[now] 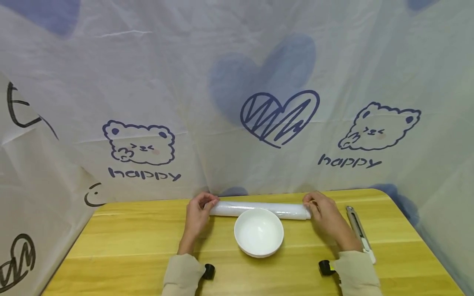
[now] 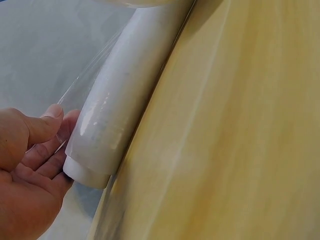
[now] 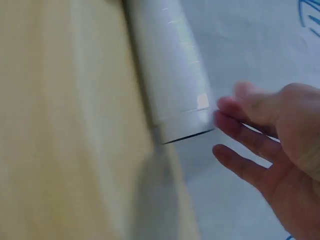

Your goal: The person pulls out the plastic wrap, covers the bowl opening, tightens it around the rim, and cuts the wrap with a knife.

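Two hands: flanking the cling film roll (image 1: 292,211), the left grip (image 1: 196,213) sitting at its left end and the right grip (image 1: 323,209) at its right end.
Cling film roll: lying lengthwise from left to right on the wooden desk (image 1: 129,246), close to the far edge and behind the bowl.
Left grip: pinching the edge of the clear film (image 2: 92,77) between thumb and forefinger, with the other fingers resting beside the roll's end.
Clear film: stretching from the roll to the left thumb in a thin, shiny sheet.
Right grip: holding thumb and forefinger near each other, right at the roll's edge; blur is hiding whether they are pinching any film, so I cannot tell.
White bowl: standing upright on the desk in front of the roll, between the two forearms, its hollow facing up.
Utility knife: lying aslant on the desk, to the right of the right hand, its white end pointing toward the person.
Beige sleeves (image 1: 183,275): covering both forearms, a black wrist device (image 1: 209,271) showing beside the left one.
Backdrop cloth (image 1: 207,164): hanging behind the desk, displaying hearts, bear faces and the word "happy".
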`<state>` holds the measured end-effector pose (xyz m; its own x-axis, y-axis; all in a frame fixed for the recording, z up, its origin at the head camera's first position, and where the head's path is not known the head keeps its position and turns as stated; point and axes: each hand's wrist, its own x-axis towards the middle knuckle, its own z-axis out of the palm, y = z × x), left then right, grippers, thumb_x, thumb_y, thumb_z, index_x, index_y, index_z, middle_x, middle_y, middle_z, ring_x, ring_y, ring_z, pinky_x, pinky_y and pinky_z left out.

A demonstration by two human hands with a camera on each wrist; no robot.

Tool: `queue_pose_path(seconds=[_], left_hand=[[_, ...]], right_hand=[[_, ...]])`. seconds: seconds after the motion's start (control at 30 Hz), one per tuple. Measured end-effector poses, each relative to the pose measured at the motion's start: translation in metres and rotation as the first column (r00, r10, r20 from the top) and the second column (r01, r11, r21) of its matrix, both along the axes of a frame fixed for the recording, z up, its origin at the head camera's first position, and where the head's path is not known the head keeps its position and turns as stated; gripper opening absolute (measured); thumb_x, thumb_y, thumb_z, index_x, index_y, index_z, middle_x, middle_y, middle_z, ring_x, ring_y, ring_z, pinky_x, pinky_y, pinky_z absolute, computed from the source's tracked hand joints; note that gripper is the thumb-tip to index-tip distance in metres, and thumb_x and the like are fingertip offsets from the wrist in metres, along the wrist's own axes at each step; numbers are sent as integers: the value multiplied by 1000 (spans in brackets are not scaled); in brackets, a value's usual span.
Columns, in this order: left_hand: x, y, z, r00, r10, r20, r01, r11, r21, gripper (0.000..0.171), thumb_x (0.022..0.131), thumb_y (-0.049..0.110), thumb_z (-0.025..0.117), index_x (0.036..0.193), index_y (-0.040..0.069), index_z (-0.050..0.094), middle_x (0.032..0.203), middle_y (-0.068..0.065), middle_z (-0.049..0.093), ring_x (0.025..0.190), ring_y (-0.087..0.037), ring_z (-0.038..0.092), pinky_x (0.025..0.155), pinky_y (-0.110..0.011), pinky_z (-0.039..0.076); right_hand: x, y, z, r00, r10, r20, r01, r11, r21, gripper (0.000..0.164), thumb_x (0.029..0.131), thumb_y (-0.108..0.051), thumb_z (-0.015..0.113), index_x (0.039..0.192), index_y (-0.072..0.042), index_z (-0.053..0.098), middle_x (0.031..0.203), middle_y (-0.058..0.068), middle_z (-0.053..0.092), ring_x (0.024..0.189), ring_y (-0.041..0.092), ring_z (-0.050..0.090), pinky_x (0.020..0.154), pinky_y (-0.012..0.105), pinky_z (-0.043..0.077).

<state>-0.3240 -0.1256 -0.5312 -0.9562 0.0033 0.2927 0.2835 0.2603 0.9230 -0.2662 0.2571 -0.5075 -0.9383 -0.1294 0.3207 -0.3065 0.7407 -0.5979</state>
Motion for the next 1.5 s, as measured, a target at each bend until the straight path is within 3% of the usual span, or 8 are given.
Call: queue_pose_path(seconds=[0.2, 0.4, 0.57, 0.7, 0.93, 1.1, 1.27, 1.5], left_hand=[[3, 5, 8, 1000, 28, -13, -28, 1000, -8, 4, 96, -9, 65, 96, -9, 69, 101, -23, 74, 99, -37, 70, 93, -47, 55], [17, 10, 32, 1000, 12, -11, -12, 1000, -17, 4, 95, -11, 64, 95, -13, 67, 101, -28, 72, 99, -41, 70, 90, -44, 56], [22, 11, 39, 1000, 3, -21, -3, 1000, -13, 4, 96, -10, 64, 95, -14, 67, 101, -28, 72, 99, -42, 70, 92, -47, 56], [21, 11, 38, 1000, 6, -27, -6, 1000, -12, 3, 95, -11, 64, 94, -12, 67, 101, -29, 72, 99, -43, 70, 93, -53, 54], [24, 9, 37, 1000, -7, -5, 7, 1000, -27, 6, 96, -10, 64, 99, -15, 66, 103, -28, 72, 101, -42, 69, 94, -53, 54], [25, 10, 37, 1000, -2, 3, 2, 1000, -28, 6, 96, -10, 64, 98, -15, 66, 103, -28, 72, 100, -43, 69, 93, -51, 55], [14, 9, 19, 1000, 16, -1, -16, 1000, -16, 5, 96, -11, 63, 96, -13, 67, 102, -27, 73, 99, -42, 69, 92, -52, 55], [0, 4, -1, 999, 26, -20, -26, 1000, -14, 5, 97, -5, 66, 94, -6, 69, 100, -19, 75, 97, -33, 71, 89, -41, 57]], right_hand=[[3, 2, 12, 998, 64, 27, -65, 997, 32, 16, 90, 7, 73, 90, -8, 71, 111, 12, 73, 108, 37, 67, 95, 54, 55], [0, 0, 7, 999, 46, -12, -45, 997, 70, 15, 86, 7, 78, 83, -7, 72, 110, 12, 73, 102, 32, 69, 88, 46, 59], [-3, -1, 2, 994, 66, -84, -59, 994, 89, 19, 85, 10, 76, 80, -6, 68, 107, 12, 70, 97, 30, 67, 82, 44, 60], [-5, -3, -2, 989, 87, -116, -73, 990, 121, 23, 88, 13, 72, 80, -7, 64, 106, 11, 66, 95, 28, 64, 79, 42, 59], [-3, -3, -4, 995, 65, -70, -55, 989, 138, 20, 95, 10, 64, 87, -6, 58, 100, 6, 59, 90, 23, 58, 75, 38, 55], [1, -2, 0, 998, 36, -56, -29, 993, 117, 18, 94, 6, 68, 90, -9, 61, 94, 2, 60, 87, 20, 58, 74, 38, 56], [2, -5, 4, 998, 63, 2, -63, 987, 149, 18, 88, 0, 79, 87, -14, 68, 105, 3, 66, 99, 27, 64, 88, 47, 58], [0, -10, 2, 997, 72, -22, -68, 985, 157, 20, 90, 4, 74, 82, -13, 66, 104, 3, 64, 94, 23, 62, 82, 41, 58]])
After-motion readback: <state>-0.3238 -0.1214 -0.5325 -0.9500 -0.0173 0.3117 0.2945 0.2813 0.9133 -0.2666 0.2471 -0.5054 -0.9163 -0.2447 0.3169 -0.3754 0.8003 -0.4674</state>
